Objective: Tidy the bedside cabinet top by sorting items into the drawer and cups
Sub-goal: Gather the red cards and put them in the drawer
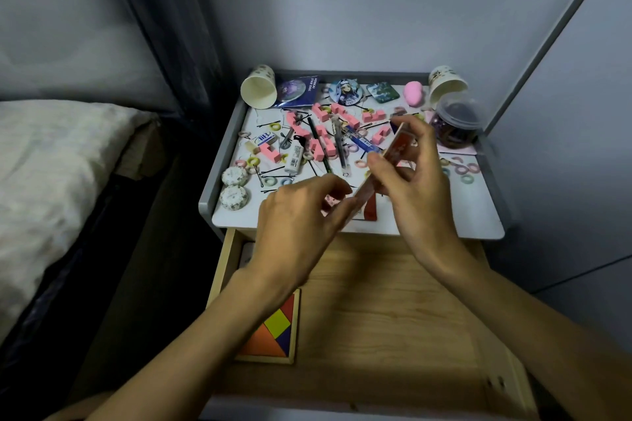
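- Nearest lay the open drawer [393,301], one tangram puzzle [273,331] at its left.
- Both hands, left [297,215] and right [410,178], gripped one red card pack [383,164] above the cabinet top's [478,208] near edge.
- Two paper cups [259,87] lay tipped at the far corners.
- Two round tins [234,186] sat near left.
- One lidded jar [456,123] stood far right.

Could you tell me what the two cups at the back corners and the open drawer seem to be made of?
Left cup and right cup: probably paper, matte white inside with printed outsides. Drawer: light wood or wood-look board, visible grain, dull finish.
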